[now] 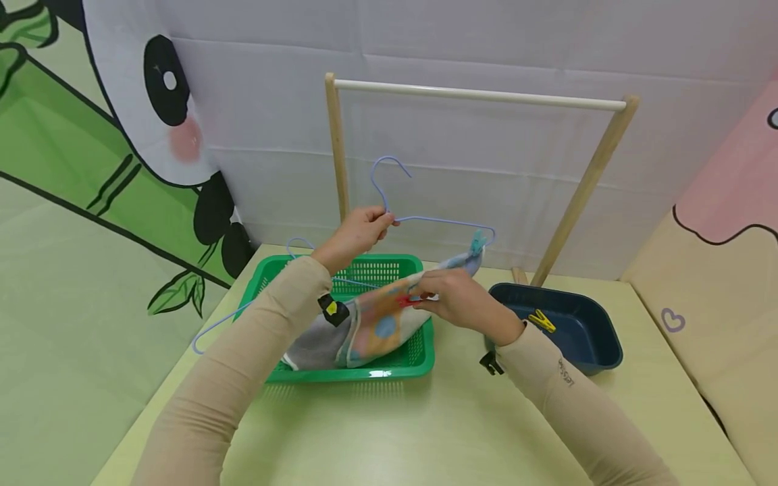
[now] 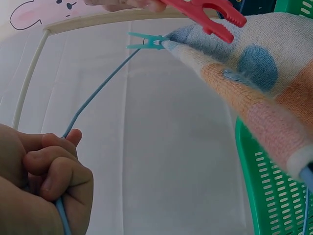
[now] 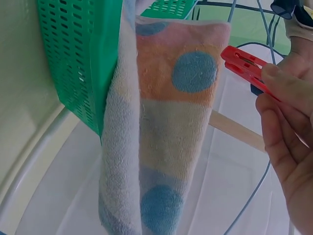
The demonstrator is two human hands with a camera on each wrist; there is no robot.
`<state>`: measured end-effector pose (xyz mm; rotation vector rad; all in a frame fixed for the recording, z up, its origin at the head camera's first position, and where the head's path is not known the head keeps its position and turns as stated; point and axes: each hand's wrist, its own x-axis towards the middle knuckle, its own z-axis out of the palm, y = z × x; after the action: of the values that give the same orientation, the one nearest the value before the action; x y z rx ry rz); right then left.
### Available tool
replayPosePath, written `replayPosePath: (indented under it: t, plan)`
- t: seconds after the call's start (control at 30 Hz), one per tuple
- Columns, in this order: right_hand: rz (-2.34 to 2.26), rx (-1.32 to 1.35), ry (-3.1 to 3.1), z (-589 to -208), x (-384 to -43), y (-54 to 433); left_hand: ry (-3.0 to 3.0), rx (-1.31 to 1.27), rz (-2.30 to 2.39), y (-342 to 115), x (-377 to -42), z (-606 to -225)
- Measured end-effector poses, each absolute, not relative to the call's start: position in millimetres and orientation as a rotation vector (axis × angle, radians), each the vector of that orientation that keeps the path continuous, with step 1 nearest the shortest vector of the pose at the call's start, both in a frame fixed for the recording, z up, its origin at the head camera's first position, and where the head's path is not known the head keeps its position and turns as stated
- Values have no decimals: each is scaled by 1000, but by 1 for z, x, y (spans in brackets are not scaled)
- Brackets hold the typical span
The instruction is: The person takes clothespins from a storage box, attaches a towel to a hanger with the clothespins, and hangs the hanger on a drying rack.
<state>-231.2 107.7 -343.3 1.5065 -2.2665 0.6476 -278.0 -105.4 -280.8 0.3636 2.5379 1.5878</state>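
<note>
My left hand (image 1: 361, 231) grips a blue wire hanger (image 1: 450, 221) just below its hook. At the hanger's right end, a teal clothespin (image 1: 477, 241) holds one corner of a fuzzy towel (image 1: 384, 317) with coloured patches and round spots. The towel hangs down from there, its lower part in the green basket (image 1: 425, 361). Between thumb and fingers my right hand (image 1: 458, 302) pinches a red clothespin (image 3: 247, 66) beside the towel's upper edge. Its jaws stand apart in the left wrist view and do not touch the towel there.
Another blue hanger (image 1: 298, 241) lies at the basket. On the right stands a dark blue tub (image 1: 583, 337) with a yellow clothespin (image 1: 542, 320) inside. Behind rises a wooden rack with a white bar (image 1: 480, 94). Printed cloth walls enclose the pale table (image 1: 389, 439).
</note>
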Motion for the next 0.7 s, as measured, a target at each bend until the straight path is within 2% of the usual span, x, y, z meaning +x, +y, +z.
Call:
replayPosePath:
  t: [0.7]
  plan:
    - [687, 1463, -2207, -347, -237, 79, 2551, 375, 1590, -107, -277, -280]
